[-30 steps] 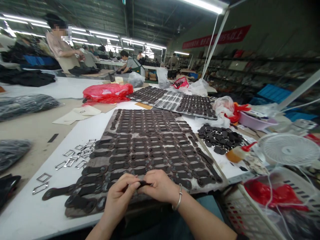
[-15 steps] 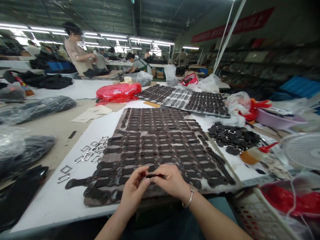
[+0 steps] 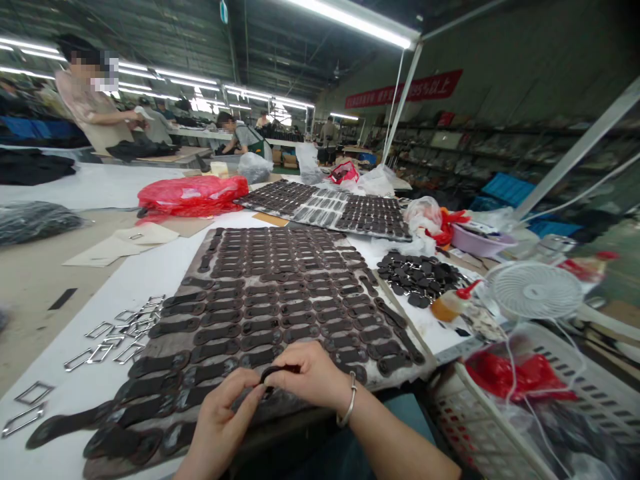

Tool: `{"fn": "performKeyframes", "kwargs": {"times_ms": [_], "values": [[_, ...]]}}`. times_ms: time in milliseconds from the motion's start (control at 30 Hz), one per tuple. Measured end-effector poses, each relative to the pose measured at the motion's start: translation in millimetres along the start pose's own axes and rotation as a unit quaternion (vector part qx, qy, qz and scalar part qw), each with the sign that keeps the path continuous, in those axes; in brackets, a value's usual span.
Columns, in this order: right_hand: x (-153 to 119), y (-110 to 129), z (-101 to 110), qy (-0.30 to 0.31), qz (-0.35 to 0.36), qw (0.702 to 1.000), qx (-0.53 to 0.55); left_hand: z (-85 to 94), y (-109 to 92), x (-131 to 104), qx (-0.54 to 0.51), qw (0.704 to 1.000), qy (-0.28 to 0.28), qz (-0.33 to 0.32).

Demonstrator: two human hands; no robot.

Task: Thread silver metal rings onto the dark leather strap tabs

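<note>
- White bench (image 3: 75, 393) with a flat top carries a grey, fabric-like board (image 3: 160, 343), lined with rows of dark straps (image 3: 260, 325), narrow-waisted and round-ended.
- Right hand (image 3: 313, 373) is curled, thumb and fingers pinching the held strap (image 3: 275, 370).
- Left hand (image 3: 225, 407) is half curled, thumb and forefinger closed on its other end.
- That strap, thin and bendy, is above the board's near part, arched more than half a second ago.
- Shiny metal rectangles (image 3: 103, 353) lie loose beside the board.
</note>
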State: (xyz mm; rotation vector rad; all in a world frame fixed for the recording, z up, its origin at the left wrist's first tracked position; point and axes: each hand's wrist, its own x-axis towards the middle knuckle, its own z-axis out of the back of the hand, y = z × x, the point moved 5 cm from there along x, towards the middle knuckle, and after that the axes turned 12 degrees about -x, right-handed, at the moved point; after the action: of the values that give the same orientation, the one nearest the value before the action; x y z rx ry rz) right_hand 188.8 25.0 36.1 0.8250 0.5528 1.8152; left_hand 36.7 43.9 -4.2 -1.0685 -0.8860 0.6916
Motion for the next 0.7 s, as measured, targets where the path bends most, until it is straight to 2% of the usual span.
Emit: {"fn": "performKeyframes", "kwargs": {"times_ms": [133, 167, 233, 300, 367, 433, 467, 533, 633, 700], "values": [[-3.3, -5.3, 15.4, 0.004, -0.007, 1.0, -0.001, -6.0, 8.5, -2.2, -0.043, 0.999, -0.003, 0.031], [-4.8, -11.2, 25.6, -0.018, -0.027, 0.999, 0.029, -5.7, 10.8, -3.2, -0.065, 0.997, -0.013, 0.042], [-9.9, -31.8, 57.2, -0.117, -0.088, 0.983, 0.111, -1.9, 13.7, -4.9, -0.103, 0.991, -0.047, 0.064], [-21.4, -61.5, 99.9, -0.276, -0.15, 0.93, 0.19, 3.7, 14.0, -4.9, -0.113, 0.987, -0.076, 0.08], [-33.6, -87.4, 139.6, -0.383, -0.167, 0.884, 0.21, 9.8, 12.9, -2.7, -0.097, 0.986, -0.104, 0.086], [-44.3, -107.2, 166.7, -0.451, -0.181, 0.843, 0.232, 13.3, 10.4, 0.4, -0.081, 0.986, -0.118, 0.081], [-47.3, -113.7, 172.0, -0.463, -0.191, 0.829, 0.246, 13.8, 8.3, 1.5, -0.077, 0.987, -0.12, 0.075], [-47.3, -119.2, 164.5, -0.451, -0.215, 0.817, 0.288, 12.7, 1.3, 1.8, -0.074, 0.989, -0.112, 0.056], [-36.9, -113.6, 122.1, -0.376, -0.249, 0.823, 0.345, 14.1, -10.7, 0.4, -0.079, 0.99, -0.116, 0.029], [-28.7, -106.5, 94.2, -0.324, -0.271, 0.861, 0.284, 23.0, -13.1, 1.4, -0.07, 0.987, -0.137, 0.034]]}}
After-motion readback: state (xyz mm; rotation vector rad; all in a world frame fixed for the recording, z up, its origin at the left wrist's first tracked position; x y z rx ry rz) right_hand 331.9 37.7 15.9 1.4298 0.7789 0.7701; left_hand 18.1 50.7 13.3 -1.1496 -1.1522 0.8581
